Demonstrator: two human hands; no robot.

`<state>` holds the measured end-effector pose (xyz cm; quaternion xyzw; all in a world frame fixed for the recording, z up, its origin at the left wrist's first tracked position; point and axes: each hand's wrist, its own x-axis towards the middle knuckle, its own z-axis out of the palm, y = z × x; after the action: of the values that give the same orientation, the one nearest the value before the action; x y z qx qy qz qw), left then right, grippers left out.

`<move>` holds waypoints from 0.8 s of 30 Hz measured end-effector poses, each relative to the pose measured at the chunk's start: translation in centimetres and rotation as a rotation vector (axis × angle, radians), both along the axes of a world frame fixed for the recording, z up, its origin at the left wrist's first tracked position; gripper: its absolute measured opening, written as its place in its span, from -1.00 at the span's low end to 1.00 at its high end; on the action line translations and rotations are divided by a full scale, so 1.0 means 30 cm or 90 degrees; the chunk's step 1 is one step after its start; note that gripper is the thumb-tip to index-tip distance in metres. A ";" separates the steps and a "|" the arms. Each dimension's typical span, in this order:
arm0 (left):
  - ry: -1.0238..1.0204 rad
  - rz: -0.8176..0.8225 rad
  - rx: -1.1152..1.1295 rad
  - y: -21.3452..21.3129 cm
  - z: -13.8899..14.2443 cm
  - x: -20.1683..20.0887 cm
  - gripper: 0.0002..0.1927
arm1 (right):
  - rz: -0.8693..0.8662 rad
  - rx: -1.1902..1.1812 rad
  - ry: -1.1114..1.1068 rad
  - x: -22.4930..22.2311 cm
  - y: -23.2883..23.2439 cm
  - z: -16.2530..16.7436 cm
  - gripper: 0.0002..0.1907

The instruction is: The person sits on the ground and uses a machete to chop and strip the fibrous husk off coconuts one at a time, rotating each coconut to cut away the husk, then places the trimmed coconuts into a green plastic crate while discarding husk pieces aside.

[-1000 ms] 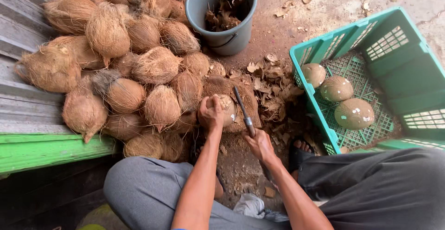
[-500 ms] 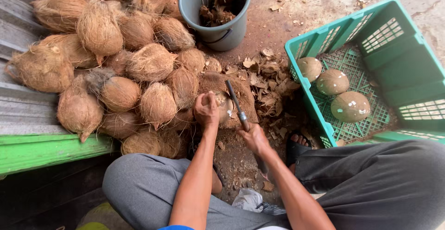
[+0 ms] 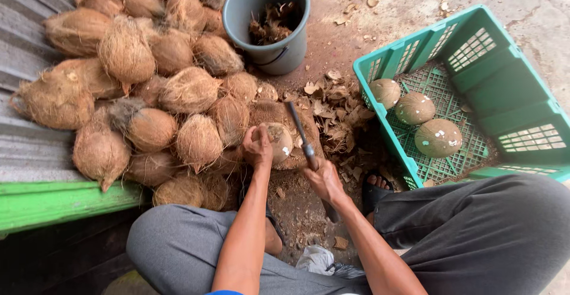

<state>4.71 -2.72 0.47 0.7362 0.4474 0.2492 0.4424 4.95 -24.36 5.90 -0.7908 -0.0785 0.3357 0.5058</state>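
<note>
Husking in hand — left hand point(image 3: 258, 147) fingers clasp the round, partly peeled brown coconut point(image 3: 278, 142); right hand point(image 3: 323, 179) fist grips the long dark-bladed knife point(image 3: 301, 140) — the blade must meet remaining husk.

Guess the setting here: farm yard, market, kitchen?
Most likely an outdoor yard where coconuts get husked. A big pile of husked coconuts lies on bare ground, a green crate holds three cleaned ones, and husk scraps litter the dirt beside a grey bucket.

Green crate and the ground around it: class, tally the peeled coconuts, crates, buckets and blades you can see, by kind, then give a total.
Peeled coconuts in the green crate: 3
Part-peeled coconut under the left hand: 1
Crates: 1
Grey bucket: 1
Blade in the right hand: 1
Total: 7
</note>
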 end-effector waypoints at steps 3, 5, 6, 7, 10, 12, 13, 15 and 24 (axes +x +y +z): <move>0.026 -0.006 -0.002 -0.001 -0.009 0.000 -0.56 | -0.048 0.082 -0.052 0.001 0.016 0.014 -0.70; 0.014 0.007 -0.048 0.000 -0.028 -0.002 -0.57 | -0.065 0.062 -0.024 0.001 0.028 -0.001 -0.56; 0.011 0.013 -0.070 0.001 -0.032 -0.005 -0.57 | -0.035 0.019 0.038 -0.002 0.034 -0.014 -0.65; 0.024 0.017 -0.052 0.000 -0.031 -0.005 -0.60 | -0.005 -0.028 0.105 -0.011 0.036 -0.029 -0.73; 0.054 0.024 -0.010 0.002 -0.029 -0.010 -0.65 | 0.019 -0.089 0.220 -0.046 0.028 -0.070 -0.71; 0.042 0.051 0.005 -0.001 -0.016 -0.006 -0.65 | 0.020 -0.093 0.209 -0.048 0.025 -0.085 -0.65; 0.029 0.067 -0.068 -0.006 -0.008 -0.004 -0.66 | 0.016 -0.092 0.191 -0.046 0.021 -0.086 -0.63; 0.000 0.095 -0.210 -0.017 0.008 -0.002 -0.67 | -0.003 -0.042 0.097 -0.037 0.022 -0.080 -0.69; 0.068 0.107 -0.034 -0.037 -0.026 0.007 -0.67 | -0.097 0.048 0.092 -0.058 0.031 -0.098 -0.68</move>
<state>4.93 -3.83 -0.31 0.6964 0.5368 0.2339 0.4150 3.20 -23.42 2.98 -0.7489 0.0057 0.3491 0.5633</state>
